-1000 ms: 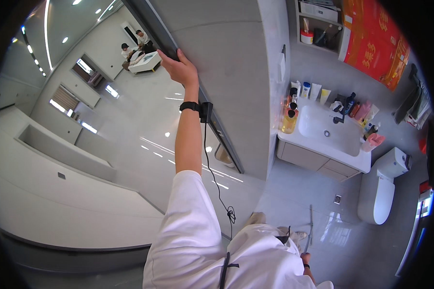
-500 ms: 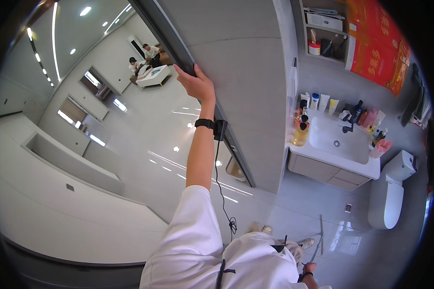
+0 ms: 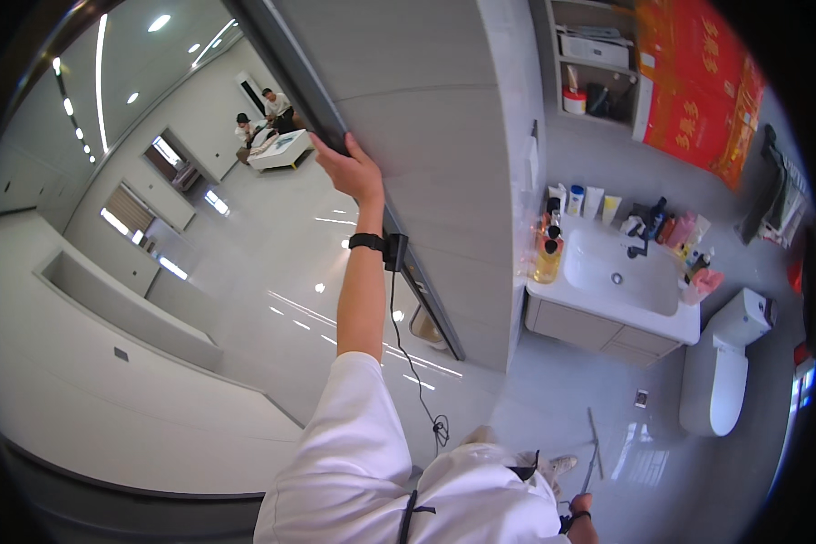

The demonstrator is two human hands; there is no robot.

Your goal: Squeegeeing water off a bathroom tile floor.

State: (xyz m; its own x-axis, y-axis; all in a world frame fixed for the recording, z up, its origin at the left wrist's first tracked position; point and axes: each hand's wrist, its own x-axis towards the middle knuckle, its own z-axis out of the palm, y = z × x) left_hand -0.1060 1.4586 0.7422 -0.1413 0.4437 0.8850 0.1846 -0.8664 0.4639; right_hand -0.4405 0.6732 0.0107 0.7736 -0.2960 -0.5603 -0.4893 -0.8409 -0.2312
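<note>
My left hand is raised to the dark door frame, thumb and fingers apart on either side of its edge, gripping it. A black band with a small black box sits at that wrist, and a thin black cable hangs from it. Low at the right, my right hand is closed round the thin handle of a floor squeegee. Its narrow bar head lies on the grey tiles. The lower part of the handle is hidden by my hand and body.
At the right stand a washbasin with several bottles and tubes, a white toilet and an open wall shelf. A floor drain lies nearby. Beyond the doorway, two people sit by a white table; a low wall curves at left.
The view has shifted slightly, so the basin, toilet and door frame sit further left. My left hand stays on the frame. The squeegee remains in my right hand, its head on the floor.
</note>
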